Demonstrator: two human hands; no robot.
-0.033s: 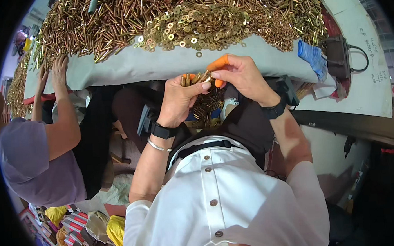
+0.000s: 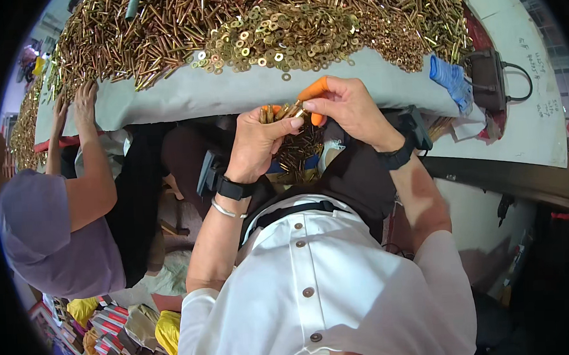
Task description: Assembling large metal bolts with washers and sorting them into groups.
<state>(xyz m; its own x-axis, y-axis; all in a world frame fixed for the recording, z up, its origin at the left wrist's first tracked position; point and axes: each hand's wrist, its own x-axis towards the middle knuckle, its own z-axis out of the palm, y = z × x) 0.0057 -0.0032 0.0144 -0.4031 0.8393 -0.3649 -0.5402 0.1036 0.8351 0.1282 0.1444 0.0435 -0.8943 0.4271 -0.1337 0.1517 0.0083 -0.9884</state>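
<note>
In front of my waist, my left hand (image 2: 252, 141) is closed round several gold-coloured metal bolts (image 2: 284, 111), shaped like slim tubes, with the thumb pressed along them. My right hand (image 2: 353, 114) meets it from the right. Its thumb and index finger pinch the end of one of these bolts, and orange finger covers (image 2: 315, 89) sit on its fingertips. The left hand wears an orange cover too, mostly hidden. Below both hands, more loose bolts (image 2: 296, 155) lie in a heap between my knees; what holds them is largely hidden.
Ahead, a grey-covered table (image 2: 186, 99) carries a large bolt heap (image 2: 139, 38), flat washers (image 2: 285, 38) and small nuts (image 2: 396, 42). To the right lie a blue cloth glove (image 2: 450, 84) and a dark handbag (image 2: 487, 83). A co-worker in purple (image 2: 58, 232) sits close on my left, hands at the table edge.
</note>
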